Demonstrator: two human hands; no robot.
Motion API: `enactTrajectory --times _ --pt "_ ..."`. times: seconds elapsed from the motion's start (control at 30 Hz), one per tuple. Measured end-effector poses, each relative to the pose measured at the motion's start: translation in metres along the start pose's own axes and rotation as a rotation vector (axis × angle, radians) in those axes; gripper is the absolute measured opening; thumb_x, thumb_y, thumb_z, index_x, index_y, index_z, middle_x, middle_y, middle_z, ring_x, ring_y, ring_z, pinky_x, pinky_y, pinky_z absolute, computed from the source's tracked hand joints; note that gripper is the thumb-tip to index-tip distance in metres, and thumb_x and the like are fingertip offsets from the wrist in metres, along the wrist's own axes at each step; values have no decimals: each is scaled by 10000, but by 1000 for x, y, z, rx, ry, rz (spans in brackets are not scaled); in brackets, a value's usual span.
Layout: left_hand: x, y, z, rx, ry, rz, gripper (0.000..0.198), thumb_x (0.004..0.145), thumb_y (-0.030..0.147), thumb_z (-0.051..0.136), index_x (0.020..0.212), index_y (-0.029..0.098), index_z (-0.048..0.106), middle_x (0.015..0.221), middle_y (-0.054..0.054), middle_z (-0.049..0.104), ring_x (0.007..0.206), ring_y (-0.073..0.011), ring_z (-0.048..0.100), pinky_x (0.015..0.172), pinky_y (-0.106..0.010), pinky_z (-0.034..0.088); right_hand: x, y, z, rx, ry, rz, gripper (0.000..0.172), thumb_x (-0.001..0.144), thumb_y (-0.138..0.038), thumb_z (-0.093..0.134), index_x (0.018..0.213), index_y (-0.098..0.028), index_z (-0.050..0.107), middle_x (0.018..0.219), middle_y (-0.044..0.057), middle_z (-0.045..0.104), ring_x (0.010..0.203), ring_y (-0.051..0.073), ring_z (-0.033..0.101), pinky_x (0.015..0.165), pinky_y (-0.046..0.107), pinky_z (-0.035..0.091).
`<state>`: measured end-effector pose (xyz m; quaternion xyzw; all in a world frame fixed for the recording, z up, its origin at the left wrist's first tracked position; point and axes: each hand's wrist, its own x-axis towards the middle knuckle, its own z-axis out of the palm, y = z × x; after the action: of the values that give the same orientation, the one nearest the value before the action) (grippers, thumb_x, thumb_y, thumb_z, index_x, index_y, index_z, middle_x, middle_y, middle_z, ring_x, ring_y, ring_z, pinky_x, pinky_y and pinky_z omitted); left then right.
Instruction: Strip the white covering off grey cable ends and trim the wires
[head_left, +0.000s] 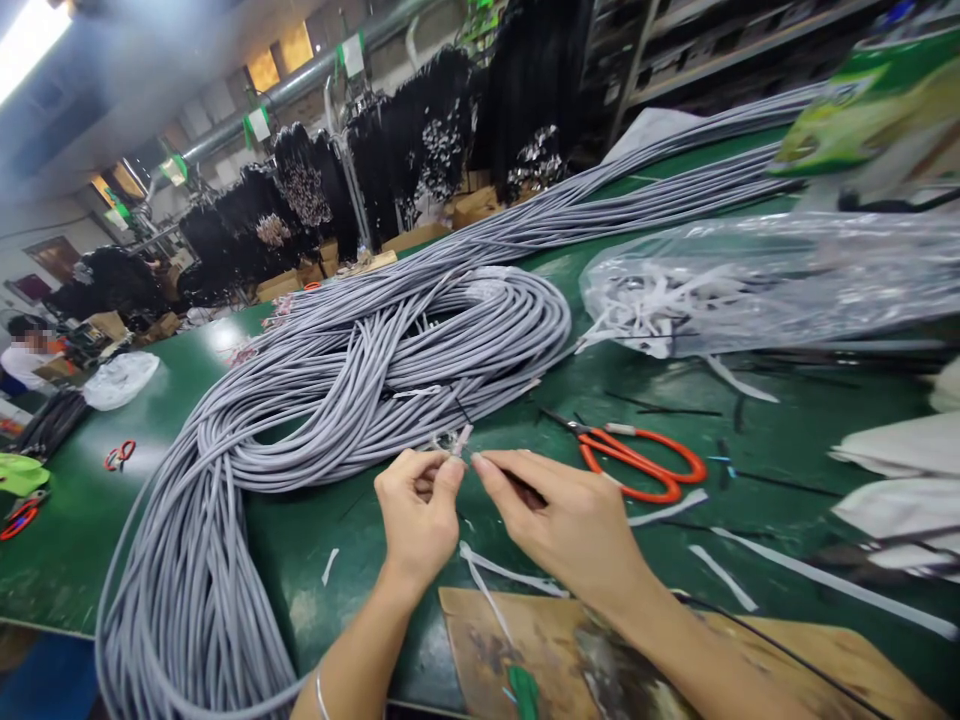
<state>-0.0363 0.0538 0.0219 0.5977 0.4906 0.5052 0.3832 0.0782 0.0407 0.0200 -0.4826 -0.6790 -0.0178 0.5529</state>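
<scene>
My left hand (420, 510) is closed in a pinch on a small pinkish-white piece (463, 438) that sticks up past the fingertips; its exact kind is too small to tell. Close beside it, my right hand (562, 515) pinches thumb against fingers, and whatever lies between them is too fine to make out. Just beyond both hands lies a big looped bundle of grey cables (352, 390) on the green table (300, 560). Orange-handled scissors (645, 460) rest to the right of my right hand.
A clear plastic bag (787, 285) with white strips lies at the right. Cut white strips (840, 580) and dark bits are scattered around. A worn board (495, 640) sits at the front edge under my right forearm. A person (26, 355) is at the far left.
</scene>
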Motion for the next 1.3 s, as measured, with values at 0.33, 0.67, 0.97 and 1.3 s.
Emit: enactTrajectory --times 0.33,0.67,0.97,1.3 --pt "-4 11 -6 -79 -414 81 416 743 499 568 595 125 674 560 -8 470 464 -73 361 430 -216 271 9 33 3 102 -66 379 377 762 -371 472 428 -197 486 339 -29 422 316 87 360 339 218 260" --pt "5 4 -1 -173 -272 -87 368 657 464 643 627 104 714 455 21 442 442 -64 313 431 -215 247 11 5 -4 615 -75 504 227 678 -383 627 585 -176 623 550 17 610 495 123 522 435 222 423" --pt "5 4 5 -376 -64 -177 304 543 373 753 654 101 679 478 16 538 403 -71 456 379 -192 356 6 8 6 806 -136 599 316 770 -440 539 924 -163 542 433 -115 266 369 64 229 338 201 178" --pt "4 -2 2 -322 -149 -85 264 587 275 744 785 123 660 608 15 568 482 -52 474 434 -158 366 7 10 5 748 -114 600 287 754 -415 540 884 -161 553 443 -110 269 389 64 222 354 209 181"
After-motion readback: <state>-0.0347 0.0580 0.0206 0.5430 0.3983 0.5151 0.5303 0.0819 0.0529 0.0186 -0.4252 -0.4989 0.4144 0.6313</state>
